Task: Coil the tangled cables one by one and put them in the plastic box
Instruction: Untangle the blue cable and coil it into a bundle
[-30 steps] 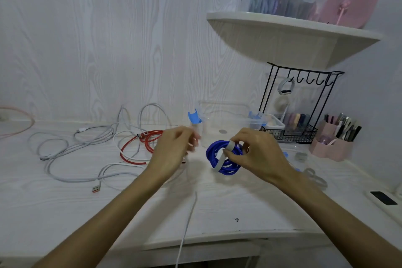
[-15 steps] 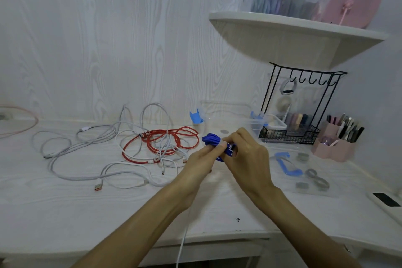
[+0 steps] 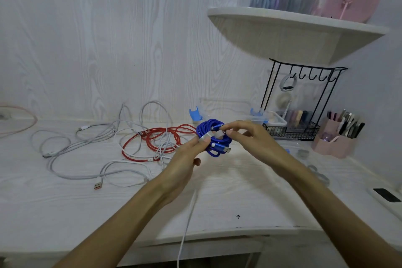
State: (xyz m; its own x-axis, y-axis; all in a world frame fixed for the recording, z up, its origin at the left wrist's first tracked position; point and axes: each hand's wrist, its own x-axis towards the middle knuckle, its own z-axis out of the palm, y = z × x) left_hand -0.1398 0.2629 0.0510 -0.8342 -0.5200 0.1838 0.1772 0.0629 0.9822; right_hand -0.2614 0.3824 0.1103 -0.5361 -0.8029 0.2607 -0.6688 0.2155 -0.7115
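Hands, left and right, pinch the blue cable coil, partly hiding its strap.

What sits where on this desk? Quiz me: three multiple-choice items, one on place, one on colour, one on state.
1. Where does the red cable lie?
A. On the desk, left of the coil in hand
B. In the plastic box
C. On the wall shelf

2. What colour is the coil that the left hand and right hand hold?
A. White
B. Blue
C. Pink

3. What state is that cable in?
A. Stretched straight
B. Lying in the box
C. Wound up, strap round it

Key: 1 A, red loops lie among white cables on the desk. 2 B, the blue coil sits between the fingers. 3 C, its loops are bunched, above the desk.
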